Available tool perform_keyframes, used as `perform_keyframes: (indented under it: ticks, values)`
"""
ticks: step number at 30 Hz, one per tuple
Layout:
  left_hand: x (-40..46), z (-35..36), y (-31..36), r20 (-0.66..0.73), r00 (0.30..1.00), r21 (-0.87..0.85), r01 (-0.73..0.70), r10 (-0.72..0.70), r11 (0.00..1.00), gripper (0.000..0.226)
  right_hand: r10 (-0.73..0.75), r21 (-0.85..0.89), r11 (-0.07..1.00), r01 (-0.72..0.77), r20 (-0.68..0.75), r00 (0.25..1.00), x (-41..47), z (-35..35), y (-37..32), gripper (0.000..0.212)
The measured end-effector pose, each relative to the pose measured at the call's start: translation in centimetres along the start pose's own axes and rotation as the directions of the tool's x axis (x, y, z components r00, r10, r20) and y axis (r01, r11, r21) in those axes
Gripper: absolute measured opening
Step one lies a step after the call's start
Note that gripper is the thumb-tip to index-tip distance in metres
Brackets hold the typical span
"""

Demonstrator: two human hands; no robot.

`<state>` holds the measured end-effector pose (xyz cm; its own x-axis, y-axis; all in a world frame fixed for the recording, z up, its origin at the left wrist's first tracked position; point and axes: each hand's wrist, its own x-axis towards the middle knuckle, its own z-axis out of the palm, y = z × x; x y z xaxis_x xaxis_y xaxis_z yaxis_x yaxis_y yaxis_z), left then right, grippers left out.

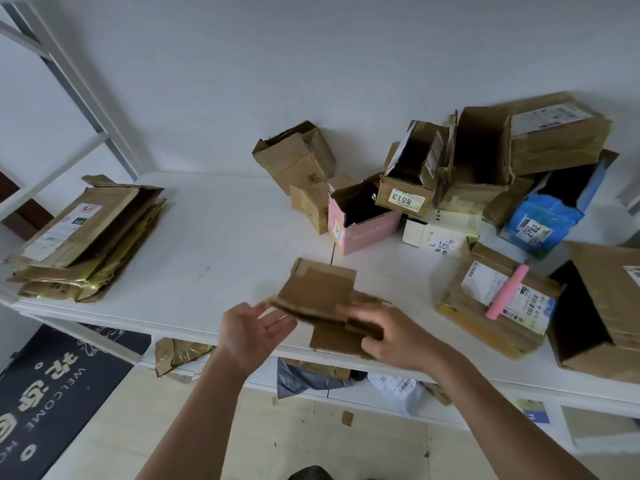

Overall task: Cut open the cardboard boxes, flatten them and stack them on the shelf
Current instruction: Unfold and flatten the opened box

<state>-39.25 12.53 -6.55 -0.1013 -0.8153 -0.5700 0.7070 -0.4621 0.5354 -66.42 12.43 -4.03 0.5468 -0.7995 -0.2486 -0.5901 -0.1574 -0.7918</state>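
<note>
A small flattened brown cardboard box (318, 296) is held just above the front edge of the white shelf (221, 230). My right hand (391, 332) grips its right side, blurred by motion. My left hand (254, 329) is open, palm up, with its fingertips at the box's left edge. A stack of flattened boxes (86, 237) lies at the shelf's left end. A pile of uncut boxes fills the right side, among them a pink box (367, 230), a box labelled 8813 (408, 192) and a blue box (543, 223). A pink cutter (507, 292) lies on a taped parcel (498, 303).
A large open brown box (602, 313) stands at the far right. A white metal frame (69, 81) rises at the left. Scraps and plastic mailers (311, 375) lie on the lower shelf. A dark welcome mat (59, 393) covers the floor at the lower left.
</note>
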Motion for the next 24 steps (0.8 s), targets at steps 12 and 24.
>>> perform_keyframes:
  ticks: [12, 24]
  values:
    - [1.3, -0.9, -3.1, -0.242, 0.892, 0.955, 0.148, 0.382, 0.259, 0.04, 0.009, -0.233, 0.969, -0.075, -0.275, 0.962, 1.9, 5.0, 4.7, 0.047]
    - [3.4, -2.1, -7.4, 0.283, 0.925, 0.825, -0.101, 0.252, -0.557, 0.061, 0.159, -0.494, 0.778, -0.388, -0.443, 0.883, 5.5, 8.5, 4.4, 0.075]
